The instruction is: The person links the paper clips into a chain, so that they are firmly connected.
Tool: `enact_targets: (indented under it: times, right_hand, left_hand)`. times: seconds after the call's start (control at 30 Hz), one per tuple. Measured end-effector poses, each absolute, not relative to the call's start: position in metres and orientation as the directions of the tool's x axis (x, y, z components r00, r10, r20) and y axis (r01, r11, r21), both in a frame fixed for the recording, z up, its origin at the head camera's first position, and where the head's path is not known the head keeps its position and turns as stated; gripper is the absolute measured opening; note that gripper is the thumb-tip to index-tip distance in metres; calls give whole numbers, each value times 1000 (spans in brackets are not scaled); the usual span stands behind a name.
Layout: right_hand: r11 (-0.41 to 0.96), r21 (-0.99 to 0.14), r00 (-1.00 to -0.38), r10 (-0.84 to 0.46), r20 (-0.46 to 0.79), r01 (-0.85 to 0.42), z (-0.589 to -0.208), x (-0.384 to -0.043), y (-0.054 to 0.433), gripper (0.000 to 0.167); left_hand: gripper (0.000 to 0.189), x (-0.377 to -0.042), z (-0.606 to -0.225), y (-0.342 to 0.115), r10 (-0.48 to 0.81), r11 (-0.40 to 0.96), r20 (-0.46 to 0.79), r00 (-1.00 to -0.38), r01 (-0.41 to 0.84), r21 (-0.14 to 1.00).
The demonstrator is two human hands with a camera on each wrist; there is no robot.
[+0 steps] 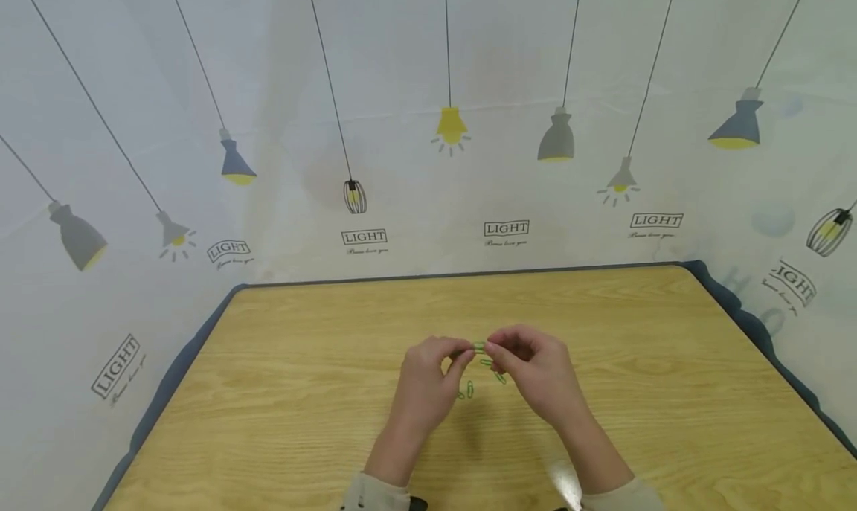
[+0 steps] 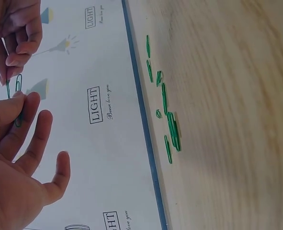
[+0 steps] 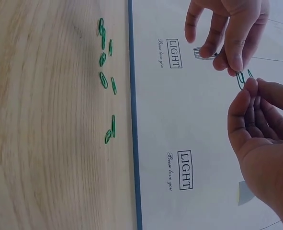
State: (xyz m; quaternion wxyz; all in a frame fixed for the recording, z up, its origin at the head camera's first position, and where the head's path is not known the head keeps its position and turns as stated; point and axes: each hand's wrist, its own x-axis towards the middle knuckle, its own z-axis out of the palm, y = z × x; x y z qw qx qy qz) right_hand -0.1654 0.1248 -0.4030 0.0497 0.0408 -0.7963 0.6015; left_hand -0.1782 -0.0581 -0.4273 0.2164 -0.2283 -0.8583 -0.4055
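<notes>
Thumb and fingertip of my left hand (image 1: pixel 426 381) pinch a green paper clip (image 2: pixel 18 84), its rounded end sticking up past the thumb. Facing it, my right hand (image 1: pixel 541 373) pinches a second green paper clip (image 3: pixel 250 73) between thumb and forefinger. Both clips are held up over the table, close side by side where the fingertips meet. The other fingers of my left hand spread loosely in the left wrist view. Below the hands, several loose green paper clips (image 1: pixel 470 389) lie on the tabletop, some partly hidden by the hands in the head view.
The wood-grain table (image 1: pixel 301 362) has a dark blue border (image 1: pixel 402 277) along its edges. A white sheet (image 1: pixel 402 87) printed with hanging lamps stands behind and at both sides. In the wrist views the scattered paper clips (image 2: pixel 174 132) form a loose row, some overlapping.
</notes>
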Motion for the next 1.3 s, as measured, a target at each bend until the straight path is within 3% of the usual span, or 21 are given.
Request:
enact_targets:
  times: [0.27, 1.0, 1.3]
  right_hand:
    - [256, -961, -995, -3, 104, -101, -403, -164, 125, 15]
    - [275, -960, -998, -23, 57, -61, -403, -167, 128, 17]
    - [186, -982, -998, -68, 0, -12, -407, -170, 132, 25]
  left_hand:
    - [7, -177, -429, -57, 237, 580, 603, -762, 609, 541]
    - [7, -178, -428, -60, 237, 571, 627, -742, 628, 528]
    - [6, -179, -431, -62, 245, 555, 655, -715, 657, 509]
